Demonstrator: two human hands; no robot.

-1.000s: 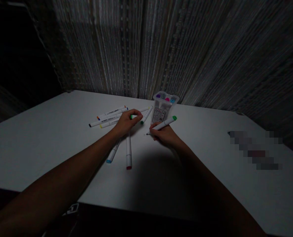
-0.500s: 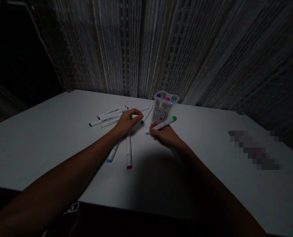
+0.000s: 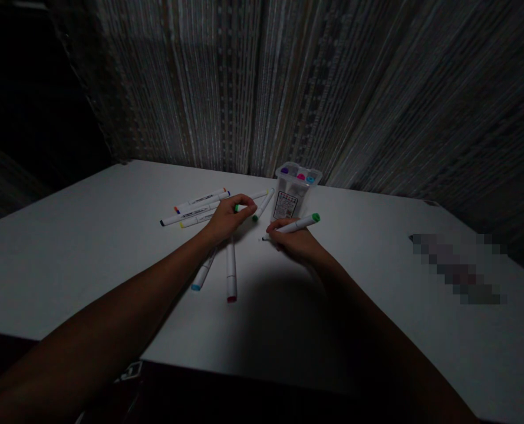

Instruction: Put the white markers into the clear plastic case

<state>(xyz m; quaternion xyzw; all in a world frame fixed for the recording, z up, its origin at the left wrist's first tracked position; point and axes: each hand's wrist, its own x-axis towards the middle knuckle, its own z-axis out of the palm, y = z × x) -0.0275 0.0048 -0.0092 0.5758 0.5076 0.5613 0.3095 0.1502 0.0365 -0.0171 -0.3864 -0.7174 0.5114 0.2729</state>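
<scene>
My right hand (image 3: 293, 238) grips a white marker (image 3: 303, 222) with a green end. It is held slanted like a pen, with its dark tip low over the white tabletop beside a tiny faint mark. My left hand (image 3: 231, 217) has its fingers pinched around a small green-and-white marker cap (image 3: 237, 208), partly hidden by the fingers. Under and around that hand lie several white markers, among them one with a red end (image 3: 231, 282), one with a light blue end (image 3: 203, 274) and one with a dark green end (image 3: 264, 205).
A clear plastic marker case (image 3: 288, 197) with a label stands behind my right hand, holding purple, pink and blue-ended markers. More markers (image 3: 195, 206) lie at the left. A pixelated object (image 3: 456, 271) rests on the right of the white table (image 3: 89, 253). A string curtain (image 3: 244, 88) hangs behind.
The marker in my right hand has tilted lower, its green end shifting slightly right and down. My left hand stays in place.
</scene>
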